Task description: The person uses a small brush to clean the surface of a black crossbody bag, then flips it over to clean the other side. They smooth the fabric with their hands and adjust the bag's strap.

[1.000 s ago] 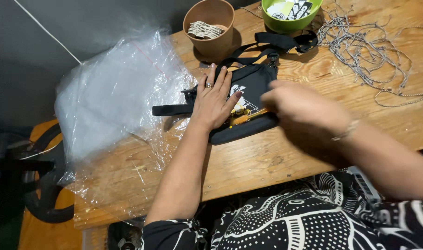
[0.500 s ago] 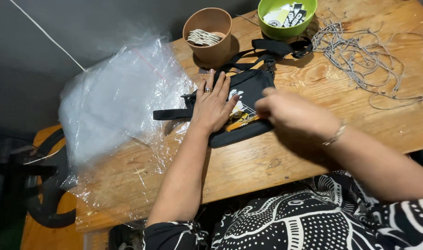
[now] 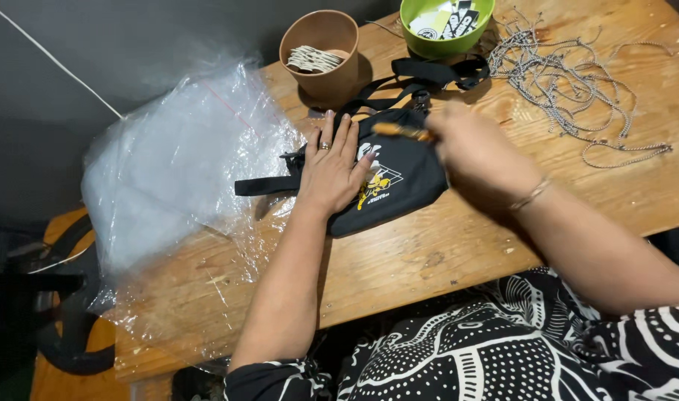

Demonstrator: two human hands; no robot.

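A person's left hand [image 3: 332,167] lies spread and flat on a small black pouch bag [image 3: 399,182] in the middle of the wooden bench [image 3: 443,260], apparently pinning it so it cannot slide. The right hand [image 3: 477,148], blurred, closes around a thin orange-brown tool [image 3: 400,131] at the bag's upper edge; what the tip touches is hard to make out. The bag's black strap [image 3: 436,72] trails toward a green bowl [image 3: 447,46] of printed tags, cut off by the frame. A brown paper cup [image 3: 323,70] stands beside it, ball chains [image 3: 569,82] lie tangled at right, and clear plastic bags [image 3: 176,171] drape over the bench's left end.
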